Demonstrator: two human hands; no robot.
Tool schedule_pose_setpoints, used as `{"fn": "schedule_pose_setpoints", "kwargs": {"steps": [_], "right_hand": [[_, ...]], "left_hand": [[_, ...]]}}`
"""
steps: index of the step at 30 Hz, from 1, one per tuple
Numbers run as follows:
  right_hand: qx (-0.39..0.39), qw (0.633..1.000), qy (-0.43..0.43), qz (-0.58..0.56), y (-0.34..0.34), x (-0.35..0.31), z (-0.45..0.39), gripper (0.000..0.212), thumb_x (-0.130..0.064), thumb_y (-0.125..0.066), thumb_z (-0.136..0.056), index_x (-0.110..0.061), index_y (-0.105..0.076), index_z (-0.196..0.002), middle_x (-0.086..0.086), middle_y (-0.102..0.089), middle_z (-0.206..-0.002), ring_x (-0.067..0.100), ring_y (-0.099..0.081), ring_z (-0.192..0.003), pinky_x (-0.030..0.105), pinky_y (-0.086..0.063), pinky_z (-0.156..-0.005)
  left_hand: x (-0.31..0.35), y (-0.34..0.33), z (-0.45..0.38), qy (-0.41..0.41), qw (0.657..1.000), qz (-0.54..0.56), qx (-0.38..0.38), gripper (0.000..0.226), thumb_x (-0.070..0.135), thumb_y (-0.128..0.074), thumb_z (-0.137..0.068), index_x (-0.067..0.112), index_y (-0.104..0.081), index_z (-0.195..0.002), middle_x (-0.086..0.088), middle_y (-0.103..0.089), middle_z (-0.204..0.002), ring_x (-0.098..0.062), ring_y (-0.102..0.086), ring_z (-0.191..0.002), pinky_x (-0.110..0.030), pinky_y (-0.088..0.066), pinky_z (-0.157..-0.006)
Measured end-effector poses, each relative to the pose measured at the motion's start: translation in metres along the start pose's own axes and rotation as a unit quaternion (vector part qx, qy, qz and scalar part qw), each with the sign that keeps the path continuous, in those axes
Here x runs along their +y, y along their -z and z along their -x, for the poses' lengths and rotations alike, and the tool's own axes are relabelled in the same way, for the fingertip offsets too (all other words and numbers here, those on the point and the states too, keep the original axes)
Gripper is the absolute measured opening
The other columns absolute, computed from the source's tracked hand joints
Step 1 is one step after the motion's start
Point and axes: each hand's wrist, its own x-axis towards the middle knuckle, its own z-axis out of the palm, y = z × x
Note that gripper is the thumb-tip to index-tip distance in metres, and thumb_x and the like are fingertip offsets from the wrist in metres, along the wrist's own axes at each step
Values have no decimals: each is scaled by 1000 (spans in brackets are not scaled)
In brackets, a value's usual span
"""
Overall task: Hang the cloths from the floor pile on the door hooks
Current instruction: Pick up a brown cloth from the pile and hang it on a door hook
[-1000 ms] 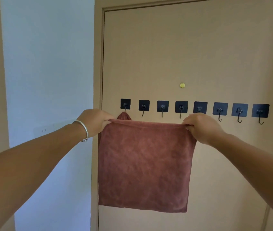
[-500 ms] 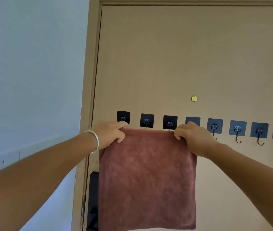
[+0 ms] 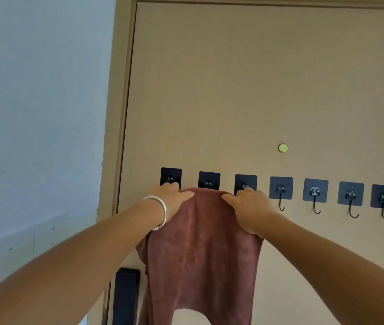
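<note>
A brown cloth (image 3: pixel 200 254) hangs down the beige door (image 3: pixel 256 78), its top edge bunched just under the second black hook (image 3: pixel 209 181) of a row. My left hand (image 3: pixel 172 202), with a silver bracelet, grips the cloth's top on the left, its fingers up at the first hook (image 3: pixel 171 178). My right hand (image 3: pixel 249 209) grips the top on the right, a fingertip on the third hook (image 3: pixel 245 184). The fold of another brown cloth (image 3: pixel 141 252) shows behind, at the left edge.
Further right, several black hooks (image 3: pixel 315 194) hang bare. A brass peephole (image 3: pixel 282 148) sits above them. The door frame (image 3: pixel 118 113) and a pale wall (image 3: pixel 33 113) are on the left. A black lock plate (image 3: pixel 126 299) is low by the frame.
My hands have come closer together along the cloth's top edge, which now bunches at the second hook instead of being stretched flat. The view has moved closer to the door.
</note>
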Motion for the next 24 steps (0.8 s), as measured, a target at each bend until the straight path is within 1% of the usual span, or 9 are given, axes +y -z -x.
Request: {"fn": "schedule_pose_setpoints", "kwargs": {"steps": [4, 7, 10, 12, 13, 15, 17, 20, 24], "right_hand": [[-18, 999, -32, 21, -8, -9, -22, 42, -20, -46, -96, -26, -38, -136, 7, -56, -118, 28, -49, -109, 38, -39, -87], [-42, 997, -48, 38, -23, -19, -32, 38, -23, -43, -97, -22, -40, -135, 9, -55, -121, 28, -48, -111, 39, -37, -91], [-41, 997, -49, 38, -40, -27, -35, 37, -23, -38, -98, -20, -41, -136, 10, -55, -122, 29, -48, -110, 40, -36, -90], [-38, 997, -48, 35, -51, -31, -33, 40, -24, -42, -98, -18, -39, -137, 11, -55, -123, 31, -48, -112, 42, -37, -91], [-43, 998, -42, 31, -57, -34, -30, 42, -26, -46, -96, -18, -39, -137, 11, -55, -122, 31, -48, -111, 42, -37, -91], [-58, 998, -21, 14, -69, -42, -23, 51, -32, -54, -93, -21, -36, -139, 10, -55, -120, 31, -48, -109, 43, -37, -90], [-82, 996, -12, -17, -77, -53, -18, 61, -34, -54, -93, -25, -26, -146, 9, -53, -124, 30, -46, -112, 41, -37, -90], [-83, 996, -8, -44, -83, -63, -19, 66, -34, -54, -94, -24, -21, -149, 9, -48, -131, 28, -43, -116, 40, -38, -93], [-28, 999, 11, -32, -85, -62, -16, 63, -35, -54, -93, -17, -27, -147, 12, -37, -136, 31, -37, -118, 43, -36, -95]], "left_hand": [[4, -4, -21, 14, 999, 9, -29, 64, 21, -47, -95, 36, -18, -149, -13, -33, -142, -33, -40, -124, -35, -37, -97], [12, -17, -36, 37, 998, 29, -52, 64, 19, -48, -94, 35, -20, -149, -15, -33, -142, -35, -42, -123, -39, -40, -101], [16, -31, -39, 56, 994, 72, -56, 54, 24, -47, -95, 29, -31, -146, -13, -41, -136, -33, -47, -117, -39, -42, -100], [19, -37, -36, 47, 994, 67, -70, 62, 21, -52, -91, 34, -27, -146, -13, -39, -138, -34, -45, -121, -40, -40, -99], [20, -41, -34, 38, 994, 54, -82, 64, 20, -55, -90, 36, -27, -145, -13, -39, -138, -34, -45, -121, -42, -40, -98], [27, -49, -29, 22, 992, 49, -118, 61, 29, -57, -90, 36, -30, -144, -13, -39, -139, -35, -47, -119, -43, -41, -97], [40, -60, -22, 21, 989, 58, -137, 57, 33, -56, -91, 34, -32, -142, -12, -40, -136, -34, -48, -117, -43, -42, -97], [57, -71, -13, 34, 988, 69, -132, 57, 17, -60, -87, 28, -39, -138, -10, -40, -132, -33, -47, -118, -44, -43, -95], [59, -75, -8, 40, 987, 69, -138, 53, 8, -61, -83, 21, -47, -132, -8, -34, -133, -30, -42, -119, -43, -45, -96]]}}
